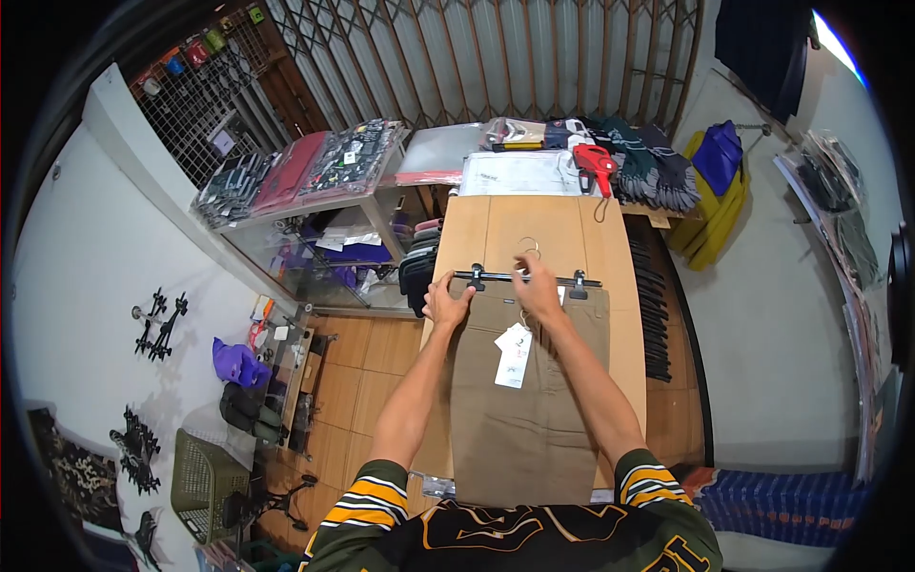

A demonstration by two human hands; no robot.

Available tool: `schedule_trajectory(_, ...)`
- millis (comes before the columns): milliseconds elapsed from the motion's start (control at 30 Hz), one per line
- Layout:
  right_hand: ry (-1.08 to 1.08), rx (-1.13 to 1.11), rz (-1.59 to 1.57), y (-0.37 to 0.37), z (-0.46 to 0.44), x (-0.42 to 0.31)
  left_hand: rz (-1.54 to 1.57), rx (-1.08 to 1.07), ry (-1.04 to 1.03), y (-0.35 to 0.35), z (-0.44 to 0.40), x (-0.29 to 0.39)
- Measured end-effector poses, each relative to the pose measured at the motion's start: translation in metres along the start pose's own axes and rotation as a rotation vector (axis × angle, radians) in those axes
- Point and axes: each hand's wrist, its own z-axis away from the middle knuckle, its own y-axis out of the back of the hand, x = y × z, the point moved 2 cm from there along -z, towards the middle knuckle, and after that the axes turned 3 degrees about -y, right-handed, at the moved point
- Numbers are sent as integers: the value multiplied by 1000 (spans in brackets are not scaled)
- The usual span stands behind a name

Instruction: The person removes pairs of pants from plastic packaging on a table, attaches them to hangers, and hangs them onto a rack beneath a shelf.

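Observation:
A pair of olive-brown trousers [486, 419] lies flat on the wooden table, waistband away from me. A black clip hanger [500, 277] runs along the waistband, with one clip near each side and its metal hook pointing to the far end. My left hand [446, 303] is closed around the left corner of the waistband, its thumb by the left clip. At the middle of the bar, just below the hook, my right hand [538, 288] has its fingers curled at the hanger. White paper tags [514, 355] hang from the waistband onto the fabric.
On the wooden table [562, 217], a red tag gun [596, 170] lies at the far end beside white plastic packs [519, 174]. Bagged clothes [295, 170] cover a glass cabinet at left. Dark garments hang along the right side [650, 305]. A green basket [198, 486] stands lower left.

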Motion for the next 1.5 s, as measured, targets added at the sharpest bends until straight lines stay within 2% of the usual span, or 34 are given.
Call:
schedule_trajectory(167,177,-213,115,-64,-16,0,-33,23,-14,3,4,4)
schedule_trajectory(400,7,-411,349,-97,-42,22,44,-17,32,2,-7,-8)
schedule_trajectory(533,-25,-458,263,-91,-56,21,176,-55,43,2,-13,-12)
schedule_trajectory(567,-8,-435,259,-90,-58,22,152,-49,38,0,-14,-13)
schedule_trajectory(667,-163,-473,64,-94,-67,31,159,-41,40,-2,-13,-11)
schedule_trajectory(800,-178,-355,142,-98,-77,35,363,-16,-45,-7,-13,-16)
schedule_trajectory(1000,-253,-195,102,-97,-78,33,297,22,-39,-3,-9,-12)
schedule_trajectory(1133,-268,-134,76,-95,-77,27,358,34,-61,-15,-16,-27)
schedule_trajectory(1500,-230,-224,102,-100,-57,27,520,15,-57,-9,-13,-20)
